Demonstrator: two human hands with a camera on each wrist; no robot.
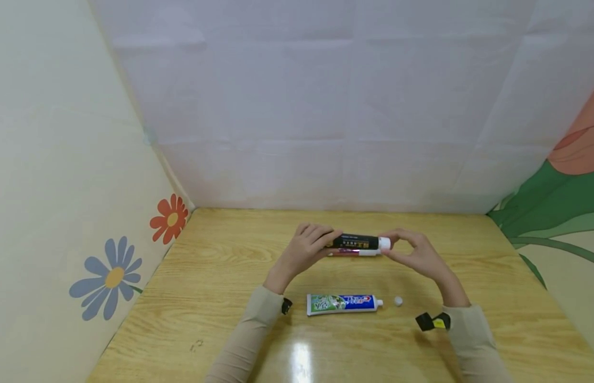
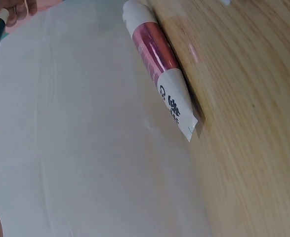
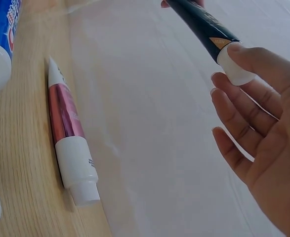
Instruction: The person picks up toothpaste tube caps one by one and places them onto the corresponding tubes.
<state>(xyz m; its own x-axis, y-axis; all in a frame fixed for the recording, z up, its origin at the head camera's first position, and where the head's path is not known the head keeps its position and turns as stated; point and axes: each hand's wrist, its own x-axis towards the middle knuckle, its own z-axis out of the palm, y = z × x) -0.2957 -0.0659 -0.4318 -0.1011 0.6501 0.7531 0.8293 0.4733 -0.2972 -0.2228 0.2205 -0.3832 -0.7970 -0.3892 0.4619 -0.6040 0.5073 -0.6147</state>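
Held above the table is a black toothpaste tube (image 1: 361, 241) with a white cap (image 1: 384, 243). My left hand (image 1: 307, 249) grips its tail end in the head view. With thumb and fingers my right hand (image 3: 268, 108) pinches the cap; the other fingers spread loosely in the right wrist view. Beyond the black tube lies a pink and white toothpaste tube (image 2: 157, 54), partly hidden behind it in the head view. Nearer to me rests a blue and green toothpaste tube (image 1: 342, 304), its nozzle uncapped and pointing right. A small white cap (image 1: 398, 301) sits beside that nozzle.
The wooden table (image 1: 220, 330) meets a white sheet-covered wall (image 1: 297, 175) at the back. Side walls with painted flowers (image 1: 114, 277) flank it. Dark straps (image 1: 433, 321) with wrist cameras are on both wrists.
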